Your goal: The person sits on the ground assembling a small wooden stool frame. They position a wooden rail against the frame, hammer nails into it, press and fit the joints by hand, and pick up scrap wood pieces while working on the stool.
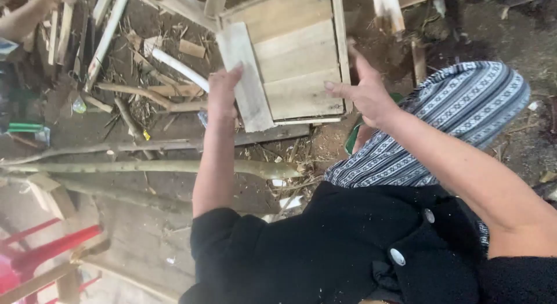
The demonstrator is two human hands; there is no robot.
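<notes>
My left hand (pixel 223 92) grips a loose pale wooden plank (pixel 246 74) by its left edge, holding it slanted over the left side of a wooden box panel (pixel 299 54) made of several boards. On the other side, my right hand (pixel 365 92) hovers at the panel's right edge with fingers spread, the fingertips touching or nearly touching the side board. I wear a black buttoned top and a patterned blue-and-white cloth over my knee (pixel 458 106).
Wood offcuts and sticks (pixel 145 83) litter the dirt ground at the left. A long greenish pole (pixel 151 166) lies across below the panel. Red plastic furniture legs (pixel 46 249) stand at the lower left. Another person's arm (pixel 23 16) shows at the top left.
</notes>
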